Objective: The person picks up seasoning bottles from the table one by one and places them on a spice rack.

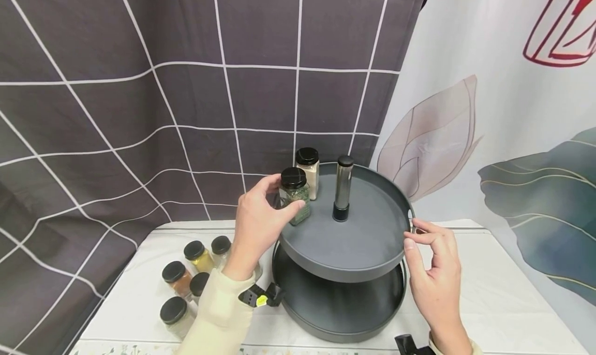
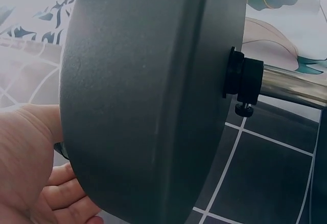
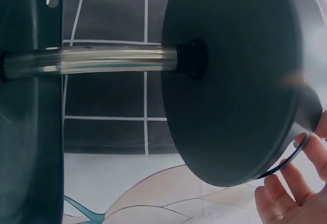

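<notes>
My left hand [image 1: 261,215] grips a spice jar [image 1: 295,193] of green dried herbs with a black lid, thumb in front and fingers behind. The jar stands upright over the left side of the upper tray [image 1: 368,246] of a dark grey two-tier rack. Just behind it is a jar of pale powder [image 1: 311,178], also black-lidded. At the upper tray's right edge, my right hand [image 1: 435,272] pinches the rim by its cutout. In the left wrist view, the tray's underside [image 2: 117,81] hides most of the herb jar.
Several black-lidded spice jars [image 1: 174,309] stand on the white tabletop [image 1: 125,293], left of the rack. The lower tray [image 1: 344,313] sits under the upper one. A metal post [image 1: 343,189] rises from the upper tray's middle. Behind hangs a dark grid-patterned curtain [image 1: 261,101].
</notes>
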Demonstrator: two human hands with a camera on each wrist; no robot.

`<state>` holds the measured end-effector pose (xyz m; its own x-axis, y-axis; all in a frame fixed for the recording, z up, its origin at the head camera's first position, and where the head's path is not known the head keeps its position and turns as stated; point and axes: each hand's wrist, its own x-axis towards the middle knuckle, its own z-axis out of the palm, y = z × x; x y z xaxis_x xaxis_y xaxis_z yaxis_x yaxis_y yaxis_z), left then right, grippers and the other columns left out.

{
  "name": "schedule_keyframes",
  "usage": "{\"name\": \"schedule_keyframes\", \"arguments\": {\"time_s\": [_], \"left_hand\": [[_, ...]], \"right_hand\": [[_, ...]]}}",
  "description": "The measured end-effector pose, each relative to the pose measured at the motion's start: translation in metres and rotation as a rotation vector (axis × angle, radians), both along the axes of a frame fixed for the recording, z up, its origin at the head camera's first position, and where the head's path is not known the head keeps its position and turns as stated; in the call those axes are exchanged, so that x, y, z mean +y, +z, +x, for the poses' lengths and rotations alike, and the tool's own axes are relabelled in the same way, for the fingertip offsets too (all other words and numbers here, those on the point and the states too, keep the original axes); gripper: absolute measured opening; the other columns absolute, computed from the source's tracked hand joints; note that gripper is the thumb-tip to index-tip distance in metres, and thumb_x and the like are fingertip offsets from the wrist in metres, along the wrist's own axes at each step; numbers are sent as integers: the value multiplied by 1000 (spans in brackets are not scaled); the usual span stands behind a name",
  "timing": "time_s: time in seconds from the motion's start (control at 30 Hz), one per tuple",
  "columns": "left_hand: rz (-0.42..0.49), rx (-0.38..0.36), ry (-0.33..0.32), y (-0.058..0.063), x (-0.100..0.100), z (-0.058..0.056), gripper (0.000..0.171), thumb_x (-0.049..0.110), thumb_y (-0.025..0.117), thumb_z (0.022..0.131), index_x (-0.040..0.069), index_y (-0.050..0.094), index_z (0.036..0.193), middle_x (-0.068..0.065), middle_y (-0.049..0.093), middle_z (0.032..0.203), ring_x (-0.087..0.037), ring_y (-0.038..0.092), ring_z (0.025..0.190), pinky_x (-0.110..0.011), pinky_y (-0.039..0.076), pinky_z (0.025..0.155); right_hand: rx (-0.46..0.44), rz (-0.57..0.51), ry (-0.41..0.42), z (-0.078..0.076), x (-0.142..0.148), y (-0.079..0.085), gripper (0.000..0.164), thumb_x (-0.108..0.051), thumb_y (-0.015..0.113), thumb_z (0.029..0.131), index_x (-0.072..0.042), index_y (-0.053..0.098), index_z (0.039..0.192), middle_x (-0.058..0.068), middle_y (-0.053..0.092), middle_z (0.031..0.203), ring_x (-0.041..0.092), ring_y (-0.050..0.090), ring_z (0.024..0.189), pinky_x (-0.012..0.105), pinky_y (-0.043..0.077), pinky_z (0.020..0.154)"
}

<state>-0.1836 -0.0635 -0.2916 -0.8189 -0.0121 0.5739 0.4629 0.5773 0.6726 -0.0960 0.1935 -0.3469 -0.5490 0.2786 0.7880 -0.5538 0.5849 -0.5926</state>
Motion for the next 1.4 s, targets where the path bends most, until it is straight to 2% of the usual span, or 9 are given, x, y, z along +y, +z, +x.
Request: {"name": "schedule_keyframes", "arguments": {"time_s": [0.17, 0.37, 0.57, 0.73, 0.87, 1.1, 1.27, 1.4], "left_hand": [[-2, 3, -9, 0, -1, -1, 52, 32, 81, 68, 14, 63, 113, 0, 69, 99, -11, 63, 95, -30, 48, 76], [-9, 11, -12, 1, -1, -1, 54, 32, 81, 69, 12, 62, 115, -1, 69, 101, -13, 63, 96, -32, 48, 79], [4, 12, -36, -2, -4, -1, 57, 31, 80, 70, 11, 60, 120, -1, 67, 106, -12, 61, 99, -35, 50, 81], [22, 9, -56, -6, -6, -1, 61, 31, 78, 73, 13, 56, 127, 3, 65, 113, -8, 59, 104, -34, 48, 89], [53, 6, -56, -11, -10, 3, 62, 31, 76, 75, 14, 53, 131, 6, 62, 119, -6, 55, 111, -32, 42, 96], [96, 56, -22, -18, -24, 12, 61, 37, 73, 79, 18, 50, 132, 11, 60, 121, -5, 52, 116, -31, 39, 100], [119, 70, 24, -24, -39, 22, 58, 32, 74, 79, 19, 52, 131, 11, 62, 118, -6, 51, 116, -29, 42, 91], [109, 53, 76, -28, -49, 31, 56, 31, 74, 79, 19, 53, 130, 12, 62, 117, -7, 51, 116, -27, 41, 87]], "right_hand": [[-8, -29, 57, 4, -7, 9, 9, 12, 54, 80, 11, 60, 87, 24, 53, 112, 16, 44, 115, 20, 31, 97], [-133, -65, 142, -3, 7, -5, 12, 10, 54, 83, 8, 58, 94, 13, 47, 130, 23, 37, 125, 20, 31, 102], [-184, -103, 236, -3, 9, -8, 25, 7, 50, 87, 9, 49, 113, 9, 39, 142, 24, 35, 131, 23, 34, 102], [-212, -78, 221, -3, 9, -9, 49, 6, 50, 88, -2, 41, 135, 2, 36, 146, 21, 33, 133, 20, 33, 103], [-225, -48, 200, -4, 10, -9, 60, 6, 51, 87, -11, 34, 143, 0, 36, 146, 19, 33, 133, 18, 32, 103], [-232, -31, 206, -2, 11, -9, 61, 6, 53, 86, -12, 36, 142, -1, 35, 147, 19, 32, 134, 18, 33, 102], [-243, -35, 229, 0, 11, -8, 59, 7, 54, 86, -9, 38, 141, 1, 31, 149, 19, 30, 134, 16, 33, 100], [-252, -48, 248, 1, 9, -8, 57, 7, 54, 86, -7, 39, 139, -1, 28, 150, 19, 27, 136, 16, 33, 101]]}}
